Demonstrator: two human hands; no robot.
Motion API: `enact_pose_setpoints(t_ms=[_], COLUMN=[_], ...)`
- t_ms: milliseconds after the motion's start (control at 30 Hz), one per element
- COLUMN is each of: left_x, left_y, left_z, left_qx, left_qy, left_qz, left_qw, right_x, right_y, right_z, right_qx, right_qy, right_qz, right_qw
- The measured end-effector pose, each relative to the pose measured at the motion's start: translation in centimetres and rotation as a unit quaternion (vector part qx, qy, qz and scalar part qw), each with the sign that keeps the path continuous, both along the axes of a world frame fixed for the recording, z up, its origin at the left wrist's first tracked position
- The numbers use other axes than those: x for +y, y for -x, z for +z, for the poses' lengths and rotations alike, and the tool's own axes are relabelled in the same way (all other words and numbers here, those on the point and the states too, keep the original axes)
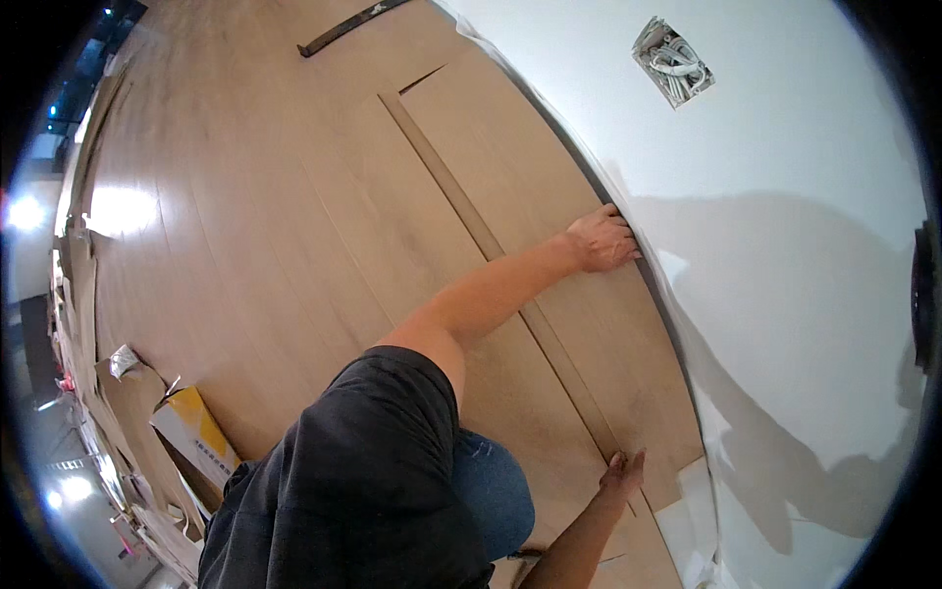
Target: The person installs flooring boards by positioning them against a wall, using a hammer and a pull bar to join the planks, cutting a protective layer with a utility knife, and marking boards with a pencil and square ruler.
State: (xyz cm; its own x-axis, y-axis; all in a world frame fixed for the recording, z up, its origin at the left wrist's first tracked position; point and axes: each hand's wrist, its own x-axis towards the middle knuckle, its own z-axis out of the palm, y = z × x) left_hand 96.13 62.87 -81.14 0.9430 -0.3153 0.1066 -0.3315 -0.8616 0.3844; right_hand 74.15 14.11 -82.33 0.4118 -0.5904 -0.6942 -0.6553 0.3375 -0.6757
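Observation:
A loose wood-look floor plank point(559, 196) lies along the white wall, with a narrow strip-like gap point(461, 201) between it and the laid planks point(324, 211). My left hand point(603, 240) reaches across it, palm down, its fingers bent over the wall-side edge. Near the plank's lower end, my right hand point(621, 476) has its fingertips at the edge beside the gap, bent against the board. What lies under those fingertips is hidden.
A dark metal pull bar point(348, 29) lies on the floor at the top. The wall point(785, 147) has an open socket box point(674, 64) with loose wires. White sheeting point(692, 501) runs along its foot. At left sit an opened carton point(196, 437) and brown floor covering point(128, 398).

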Motion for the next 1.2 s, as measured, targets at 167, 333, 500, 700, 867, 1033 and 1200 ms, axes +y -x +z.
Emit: enact_pose_setpoints(t_ms=[167,333,500,700,867,1033,1200], left_x=[-0.3,0.7,0.7,1.1,4.8,12.9,13.6], left_y=[-0.5,-0.3,-1.0,-0.4,0.5,0.8,-0.7], left_z=[0.0,-3.5,-0.1,-1.3,-0.4,-1.1,1.3], left_qx=[0.042,-0.014,0.033,-0.035,-0.095,-0.12,-0.029], left_qy=[0.03,0.025,0.033,0.045,0.021,-0.01,0.014], left_qz=[-0.002,0.024,0.001,-0.003,0.05,0.151,0.128], left_qw=[0.999,0.999,0.999,0.998,0.994,0.981,0.991], right_x=[2.8,7.0,10.7,15.6,11.5,11.2,12.4], right_y=[0.3,-4.2,-14.1,-18.3,-19.6,-19.5,-18.3], right_z=[-0.7,1.5,4.9,8.6,6.0,4.4,4.9], right_qx=[-0.002,-0.062,-0.141,-0.074,-0.082,-0.114,-0.139], right_qy=[0.34,0.546,0.5,0.35,0.418,0.373,0.445], right_qz=[0.21,0.518,0.654,0.686,0.671,0.621,0.613], right_qw=[0.917,0.655,0.55,0.634,0.607,0.68,0.638])
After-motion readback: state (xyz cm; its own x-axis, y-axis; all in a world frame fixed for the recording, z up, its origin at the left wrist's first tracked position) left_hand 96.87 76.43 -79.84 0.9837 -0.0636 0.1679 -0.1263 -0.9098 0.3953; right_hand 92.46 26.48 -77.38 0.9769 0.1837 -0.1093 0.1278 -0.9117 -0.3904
